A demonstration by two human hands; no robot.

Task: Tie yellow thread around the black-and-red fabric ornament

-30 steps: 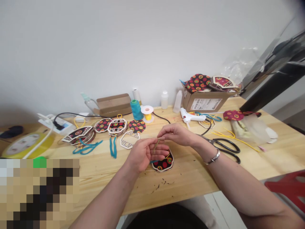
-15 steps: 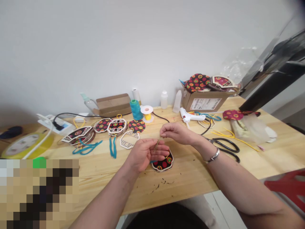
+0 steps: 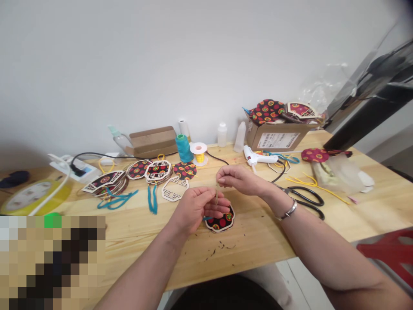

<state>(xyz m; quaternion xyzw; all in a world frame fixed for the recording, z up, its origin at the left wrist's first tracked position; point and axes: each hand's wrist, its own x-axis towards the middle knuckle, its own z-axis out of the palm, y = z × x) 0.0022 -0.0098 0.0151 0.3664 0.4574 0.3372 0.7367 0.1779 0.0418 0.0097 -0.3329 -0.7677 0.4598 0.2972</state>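
Observation:
Thin tan cord (image 3: 217, 196) hangs between my hands, over the fingers of my left hand. My left hand (image 3: 203, 206) is palm up, its thumb pressed towards the cord at the fingers. Just to the right and above, my right hand (image 3: 235, 177) pinches the upper end of the cord. Below my left fingers, on the table, lies a dark patterned fabric piece with a pale scalloped frame (image 3: 220, 223); the fingers cover its upper part. A bit of teal cord (image 3: 206, 218) shows at its left edge.
Black-handled scissors (image 3: 305, 196) and yellow cord (image 3: 329, 191) lie right of my right wrist. Behind stand a white glue gun (image 3: 260, 157), a teal thread cone (image 3: 183, 148), a yellow spool (image 3: 199, 158) and a filled carton (image 3: 277, 137). Framed ornaments (image 3: 158, 171) lie left on the wooden table (image 3: 258, 241).
My left thumb has shifted over the fingers, and the cord hangs more upright and slightly to the right. My right hand has barely moved.

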